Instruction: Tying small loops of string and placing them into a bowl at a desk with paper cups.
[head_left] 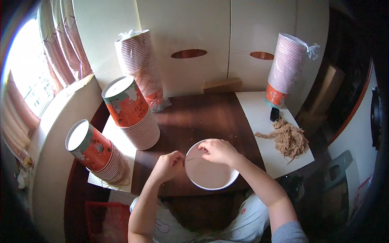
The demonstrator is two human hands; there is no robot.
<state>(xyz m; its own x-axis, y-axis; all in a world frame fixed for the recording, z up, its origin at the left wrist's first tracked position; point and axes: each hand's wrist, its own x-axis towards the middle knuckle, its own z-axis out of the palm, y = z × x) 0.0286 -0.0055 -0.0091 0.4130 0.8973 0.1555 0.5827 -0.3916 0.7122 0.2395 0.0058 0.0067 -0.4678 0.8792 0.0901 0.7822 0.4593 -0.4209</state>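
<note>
A white round paper bucket stands at the near edge of the dark table, its open mouth facing up. My right hand reaches over the rim, fingers pinched on a thin light string. That string slants across the bucket's inside toward its left wall. At the outer left side of the rim is my left hand, fingers curled together against the wall; what lies between them is hidden. On the right white board sits a tangled heap of tan strings, with a small black object beside it.
Two nested stacks of orange and white paper buckets, a nearer stack and a taller stack, stand at left. Plastic-wrapped stacks rise at the back left and back right. A red basket is below the table.
</note>
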